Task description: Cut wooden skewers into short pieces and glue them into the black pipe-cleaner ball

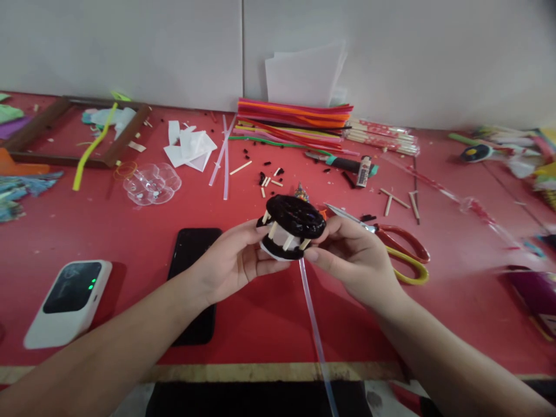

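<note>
Red bench (260, 341) with a pale front edge (256, 372); a gap separates a white device (69, 304) from a black phone (195, 243), partly hidden. The left hand (234, 255) curls its fingers around a glossy black piece (297, 215) held above the bench, two tiers joined by pale sticks (288, 242); the right hand (358, 260) pinches its right side, covering some scissors (406, 240).

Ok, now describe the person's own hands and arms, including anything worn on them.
Both the left hand and the right hand are ungloved. The left forearm and right forearm are bare as far as the picture shows, with no sleeves. No watch or bracelet is visible; some fingers are hidden, so rings can't be ruled out.
</note>
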Action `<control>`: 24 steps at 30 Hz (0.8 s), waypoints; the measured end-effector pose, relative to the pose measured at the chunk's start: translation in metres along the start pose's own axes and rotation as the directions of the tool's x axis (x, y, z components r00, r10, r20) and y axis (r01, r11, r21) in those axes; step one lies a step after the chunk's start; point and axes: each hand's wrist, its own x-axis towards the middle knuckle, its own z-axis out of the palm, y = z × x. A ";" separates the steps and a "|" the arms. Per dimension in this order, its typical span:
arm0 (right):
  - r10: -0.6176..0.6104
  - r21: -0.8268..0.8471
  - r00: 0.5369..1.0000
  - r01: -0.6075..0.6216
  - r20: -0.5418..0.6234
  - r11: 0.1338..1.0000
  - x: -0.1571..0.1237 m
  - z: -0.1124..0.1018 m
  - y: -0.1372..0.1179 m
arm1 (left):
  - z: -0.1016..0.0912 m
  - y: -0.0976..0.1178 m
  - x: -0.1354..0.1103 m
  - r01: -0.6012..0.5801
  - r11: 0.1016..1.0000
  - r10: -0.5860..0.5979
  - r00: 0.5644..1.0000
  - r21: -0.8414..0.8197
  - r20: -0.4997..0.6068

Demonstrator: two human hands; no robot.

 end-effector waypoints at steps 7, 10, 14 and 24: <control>-0.017 -0.009 1.000 0.017 0.014 1.000 0.001 0.001 0.001 | -0.003 0.002 0.000 0.045 0.999 -0.047 0.995 0.027 0.085; -0.024 -0.050 1.000 0.024 -0.011 0.998 0.002 0.000 0.002 | -0.004 0.002 0.000 0.063 0.998 -0.066 0.989 0.027 0.131; -0.038 -0.125 0.998 0.030 -0.059 0.992 0.003 -0.002 0.007 | -0.003 0.002 0.000 -0.012 1.000 0.011 0.991 0.009 0.136; -0.368 -0.493 0.929 0.300 -0.043 0.817 0.003 -0.008 0.014 | -0.002 0.000 0.000 -0.057 0.998 0.055 0.990 0.014 0.127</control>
